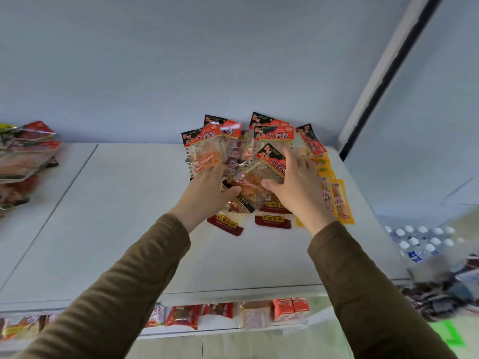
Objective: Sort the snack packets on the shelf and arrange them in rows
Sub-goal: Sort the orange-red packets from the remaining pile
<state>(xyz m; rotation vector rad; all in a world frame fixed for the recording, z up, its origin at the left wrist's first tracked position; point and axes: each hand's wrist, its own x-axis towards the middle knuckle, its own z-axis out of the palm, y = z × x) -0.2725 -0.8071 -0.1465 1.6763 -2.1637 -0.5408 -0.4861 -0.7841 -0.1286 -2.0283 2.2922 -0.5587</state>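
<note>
Scene: your two hands reach into a jumbled heap of snack packets (255,161) lying toward the back right of the white shelf (116,216), against the wall

Left grip: your left hand (207,191) lies spread, fingers nearly straight, on the left side of the heap; it presses packets and has hold of none that can be seen

Right grip: your right hand (294,182) lies flat with fingers fanned over the tilted red-topped packet (272,158) on top of the heap; nothing is pinched

Risk, sliding: the packets look glossy and overlap loosely, so a sideways sweep would likely carry several kinds along together and mix them further

Risk, edge: the yellow packets (337,200) sit near the shelf's right end; a push that way could tip them off toward the water bottles (420,239) below

Risk, hidden pieces: flat packets under your palms may be missed in sorting

Count, red-topped: about six show

Count, dark red: two bottoms show plainly at the front (273,221), more are likely buried

Count, yellow: about three, partly covered by your wrist

Count, hands: two

Elsewhere: another stack of packets (26,161) lies at the far left; further goods fill the lower shelf (233,314)
</note>
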